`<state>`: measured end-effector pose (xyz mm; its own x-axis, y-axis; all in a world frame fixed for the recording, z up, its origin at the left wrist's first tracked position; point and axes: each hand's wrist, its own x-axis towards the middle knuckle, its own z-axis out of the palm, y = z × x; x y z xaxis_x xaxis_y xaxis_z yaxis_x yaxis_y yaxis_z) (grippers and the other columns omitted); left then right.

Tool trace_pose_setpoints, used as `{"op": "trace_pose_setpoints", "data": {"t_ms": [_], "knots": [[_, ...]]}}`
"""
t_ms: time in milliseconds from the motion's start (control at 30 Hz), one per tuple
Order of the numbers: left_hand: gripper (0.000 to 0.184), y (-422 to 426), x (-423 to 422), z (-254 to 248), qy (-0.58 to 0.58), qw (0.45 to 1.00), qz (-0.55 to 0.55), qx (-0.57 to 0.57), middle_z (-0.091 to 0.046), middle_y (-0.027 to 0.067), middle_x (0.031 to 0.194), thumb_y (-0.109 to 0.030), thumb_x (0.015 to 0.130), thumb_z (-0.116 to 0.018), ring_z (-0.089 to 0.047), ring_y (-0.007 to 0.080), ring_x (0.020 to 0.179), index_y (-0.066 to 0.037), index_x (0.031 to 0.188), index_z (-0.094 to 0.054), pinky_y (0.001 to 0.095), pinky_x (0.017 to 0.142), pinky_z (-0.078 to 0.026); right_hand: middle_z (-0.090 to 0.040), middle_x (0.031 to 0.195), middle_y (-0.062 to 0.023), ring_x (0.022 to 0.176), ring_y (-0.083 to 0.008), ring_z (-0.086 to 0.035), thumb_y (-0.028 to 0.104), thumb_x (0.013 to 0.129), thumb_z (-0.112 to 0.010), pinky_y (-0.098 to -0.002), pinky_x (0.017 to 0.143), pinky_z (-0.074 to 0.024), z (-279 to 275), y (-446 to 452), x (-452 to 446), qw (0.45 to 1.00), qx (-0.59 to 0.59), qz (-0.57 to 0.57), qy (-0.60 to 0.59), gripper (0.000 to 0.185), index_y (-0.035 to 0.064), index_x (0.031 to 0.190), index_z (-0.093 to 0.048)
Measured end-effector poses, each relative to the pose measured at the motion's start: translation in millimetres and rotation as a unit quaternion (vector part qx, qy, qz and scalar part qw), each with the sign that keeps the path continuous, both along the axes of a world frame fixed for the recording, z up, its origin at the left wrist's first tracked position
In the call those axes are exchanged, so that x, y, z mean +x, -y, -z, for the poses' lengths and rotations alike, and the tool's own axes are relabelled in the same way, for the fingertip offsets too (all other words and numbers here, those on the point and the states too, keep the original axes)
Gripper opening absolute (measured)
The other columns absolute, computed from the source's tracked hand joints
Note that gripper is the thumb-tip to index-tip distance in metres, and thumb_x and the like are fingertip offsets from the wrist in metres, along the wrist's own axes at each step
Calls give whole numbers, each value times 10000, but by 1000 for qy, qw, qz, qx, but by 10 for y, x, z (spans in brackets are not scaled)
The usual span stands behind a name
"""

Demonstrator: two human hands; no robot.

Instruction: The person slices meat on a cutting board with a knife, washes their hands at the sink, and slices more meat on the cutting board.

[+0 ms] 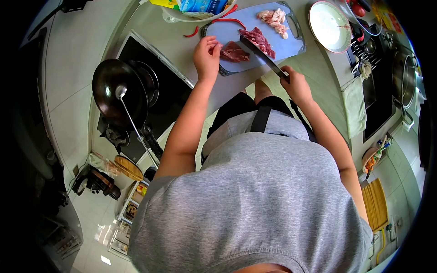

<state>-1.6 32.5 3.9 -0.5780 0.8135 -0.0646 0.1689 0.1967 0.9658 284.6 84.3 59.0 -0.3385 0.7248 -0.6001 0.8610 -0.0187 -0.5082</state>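
Note:
My right hand (297, 85) is wrapped round the handle of a kitchen knife (261, 55), whose dark blade lies across the blue cutting board (250, 27) against a pile of sliced red meat (258, 40). Left of the blade rests an uncut piece of red meat (235, 53). Beside its left end is my left hand (208, 55), fingers loosely bent and apart, with nothing visible in them; whether the fingertips touch the meat is hard to see. Pale, fatty pieces of meat (274, 21) sit in a separate heap at the board's far right.
Red chilies (230, 21) lie by the board's left edge, below a bowl with packets (195, 16). A white bowl (329, 26) stands to the right. On the left, a black wok (116, 93) and a long-handled ladle (121, 93) are at the stove. A pot (403, 77) is far right.

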Motion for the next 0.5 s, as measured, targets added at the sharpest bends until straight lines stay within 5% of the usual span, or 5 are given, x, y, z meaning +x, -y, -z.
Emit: {"op": "trace_pose_setpoints", "data": {"t_ms": [67,233,367,500], "knots": [[197,-119,-7,-37,3,1000,17,7,-711,123,898,26,861,-694,-712,199,795,31,1050,-639,298,706,-560,-674,805,-184,730,-342,-649,164,865,-621,-424,704,-511,18,22,32,1000,2,7,-15,348,82,1203,-609],[299,-475,58,44,-208,970,120,-22,-735,100,977,-95,777,-803,-701,228,911,-53,1057,-707,338,779,-540,-640,747,-166,662,-301,-610,160,867,-627,-410,675,-494,-31,75,61,999,-4,28,-32,346,70,1199,-606],[299,-567,55,227,-27,995,91,10,-735,96,1015,-106,796,-791,-691,240,946,-50,1079,-711,336,831,-532,-617,709,-154,631,-279,-585,159,864,-635,-408,644,-477,-42,118,88,998,-8,44,-40,352,64,1202,-610],[252,-348,31,121,-122,990,-23,-71,-668,116,1032,-91,837,-737,-656,240,877,-56,1076,-663,336,775,-534,-608,685,-145,612,-266,-573,161,865,-637,-405,624,-465,-25,136,105,998,-7,46,-39,365,65,1216,-609]]}}
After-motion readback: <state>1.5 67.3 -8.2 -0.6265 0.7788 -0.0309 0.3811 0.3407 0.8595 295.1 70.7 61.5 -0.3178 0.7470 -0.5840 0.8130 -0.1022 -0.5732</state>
